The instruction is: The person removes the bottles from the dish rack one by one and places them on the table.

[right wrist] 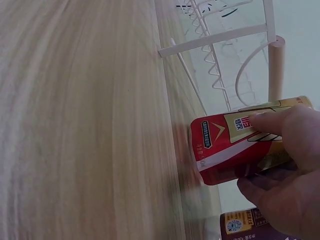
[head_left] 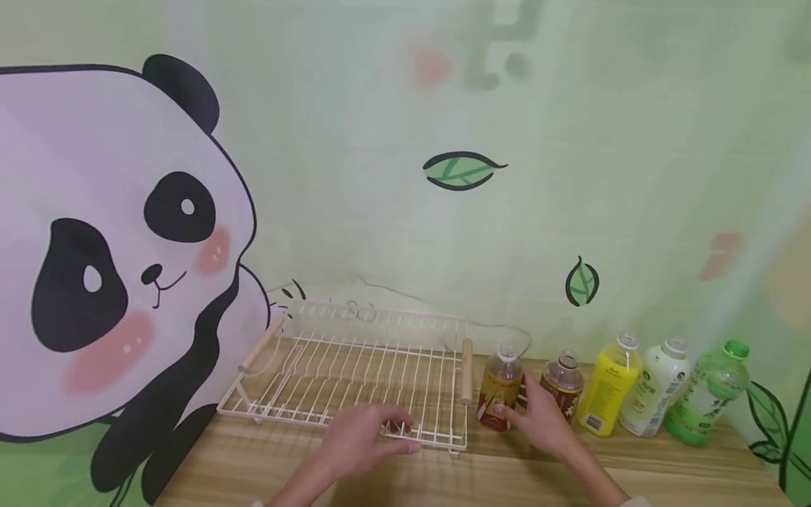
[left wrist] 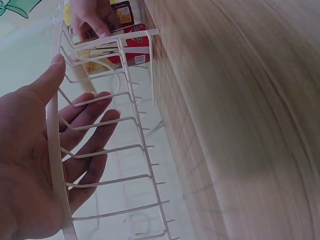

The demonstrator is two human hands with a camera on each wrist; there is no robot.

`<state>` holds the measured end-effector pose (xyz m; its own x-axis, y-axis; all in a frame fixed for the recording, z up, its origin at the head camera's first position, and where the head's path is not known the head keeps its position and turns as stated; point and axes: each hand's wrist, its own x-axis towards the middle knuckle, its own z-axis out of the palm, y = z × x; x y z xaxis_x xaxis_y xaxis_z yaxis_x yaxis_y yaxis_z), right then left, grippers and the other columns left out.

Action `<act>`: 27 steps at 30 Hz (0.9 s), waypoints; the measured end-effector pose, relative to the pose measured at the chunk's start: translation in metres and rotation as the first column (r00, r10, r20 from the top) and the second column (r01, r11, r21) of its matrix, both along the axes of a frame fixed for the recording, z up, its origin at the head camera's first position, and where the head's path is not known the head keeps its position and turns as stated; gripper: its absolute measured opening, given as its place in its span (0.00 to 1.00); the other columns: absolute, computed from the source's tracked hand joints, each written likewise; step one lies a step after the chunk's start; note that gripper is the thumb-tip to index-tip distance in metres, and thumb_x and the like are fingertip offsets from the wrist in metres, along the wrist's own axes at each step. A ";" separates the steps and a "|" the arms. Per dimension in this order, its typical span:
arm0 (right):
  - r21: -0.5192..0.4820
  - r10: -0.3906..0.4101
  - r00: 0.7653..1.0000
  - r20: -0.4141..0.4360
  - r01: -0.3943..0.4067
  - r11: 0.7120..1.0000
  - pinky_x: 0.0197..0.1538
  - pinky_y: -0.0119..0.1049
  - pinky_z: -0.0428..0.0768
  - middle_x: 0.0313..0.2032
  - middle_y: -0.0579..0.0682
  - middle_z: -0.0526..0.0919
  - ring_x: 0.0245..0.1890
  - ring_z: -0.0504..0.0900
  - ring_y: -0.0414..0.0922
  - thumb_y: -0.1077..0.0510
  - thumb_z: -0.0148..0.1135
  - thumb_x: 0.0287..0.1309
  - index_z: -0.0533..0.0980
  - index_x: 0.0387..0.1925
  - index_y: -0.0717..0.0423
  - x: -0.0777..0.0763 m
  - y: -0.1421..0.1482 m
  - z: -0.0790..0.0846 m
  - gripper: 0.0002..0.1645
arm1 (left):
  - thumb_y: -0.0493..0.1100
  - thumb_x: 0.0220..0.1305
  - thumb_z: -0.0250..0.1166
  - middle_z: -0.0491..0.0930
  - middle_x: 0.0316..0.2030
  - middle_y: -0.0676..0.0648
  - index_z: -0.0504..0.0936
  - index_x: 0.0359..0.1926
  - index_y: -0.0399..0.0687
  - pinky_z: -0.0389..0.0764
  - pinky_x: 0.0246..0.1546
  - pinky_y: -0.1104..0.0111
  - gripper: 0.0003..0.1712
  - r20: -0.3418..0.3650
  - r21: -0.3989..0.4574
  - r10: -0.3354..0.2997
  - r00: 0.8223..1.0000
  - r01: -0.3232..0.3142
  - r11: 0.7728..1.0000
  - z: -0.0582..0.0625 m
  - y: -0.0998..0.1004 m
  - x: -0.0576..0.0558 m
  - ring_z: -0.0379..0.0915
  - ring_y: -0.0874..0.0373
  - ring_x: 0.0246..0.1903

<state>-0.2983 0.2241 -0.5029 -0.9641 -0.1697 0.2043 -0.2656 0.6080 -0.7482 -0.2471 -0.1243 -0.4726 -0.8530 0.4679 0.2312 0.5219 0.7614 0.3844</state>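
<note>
In the head view my right hand [head_left: 543, 417] grips a red-and-gold labelled drink bottle [head_left: 500, 387], thumb on the front and fingers behind. The bottle [right wrist: 240, 142] is upright beside the rack's right end; whether its base touches the table cannot be told. My left hand [head_left: 361, 440] lies over the front rail of a white wire dish rack [head_left: 304, 417]. Seen from the left wrist, its fingers [left wrist: 92, 120] are loosely bent behind the wires, and its thumb is near the rail. A dark brown labelled bottle [head_left: 562, 380] stands just behind my right hand.
Right of the brown bottle stand a yellow bottle [head_left: 610, 387], a white bottle [head_left: 655, 387] and a green bottle [head_left: 706, 394] with a green cap. Wooden handles [head_left: 467, 370] top the rack's ends. Behind the wooden table [head_left: 393, 482] hangs a panda-printed backdrop [head_left: 355, 211].
</note>
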 end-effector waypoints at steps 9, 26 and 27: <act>0.056 -0.048 0.998 0.040 0.046 0.997 0.67 0.64 0.75 0.66 0.75 0.74 0.65 0.76 0.70 0.55 0.73 0.67 0.61 0.74 0.73 0.009 0.002 0.002 0.45 | 0.76 0.61 0.66 0.88 0.44 0.63 0.90 0.52 0.63 0.82 0.42 0.64 0.31 0.033 -0.004 0.002 0.999 -0.002 1.000 0.005 0.005 -0.001 0.83 0.65 0.42; 0.150 0.075 0.919 0.388 -0.143 0.978 0.71 0.76 0.59 0.78 0.70 0.59 0.75 0.60 0.72 0.39 0.75 0.60 0.55 0.82 0.61 0.080 0.013 0.023 0.62 | 0.70 0.68 0.67 0.85 0.53 0.55 0.82 0.66 0.52 0.82 0.56 0.53 0.37 0.298 0.145 -0.142 0.944 0.102 0.984 0.023 -0.003 0.002 0.81 0.55 0.55; 0.131 0.126 0.907 0.402 -0.193 0.972 0.70 0.76 0.59 0.78 0.70 0.59 0.75 0.60 0.72 0.38 0.74 0.61 0.54 0.83 0.59 0.083 0.014 0.030 0.61 | 0.69 0.69 0.66 0.85 0.56 0.51 0.80 0.68 0.49 0.82 0.58 0.51 0.38 0.315 0.159 -0.163 0.935 0.117 0.980 0.026 -0.005 0.001 0.80 0.52 0.57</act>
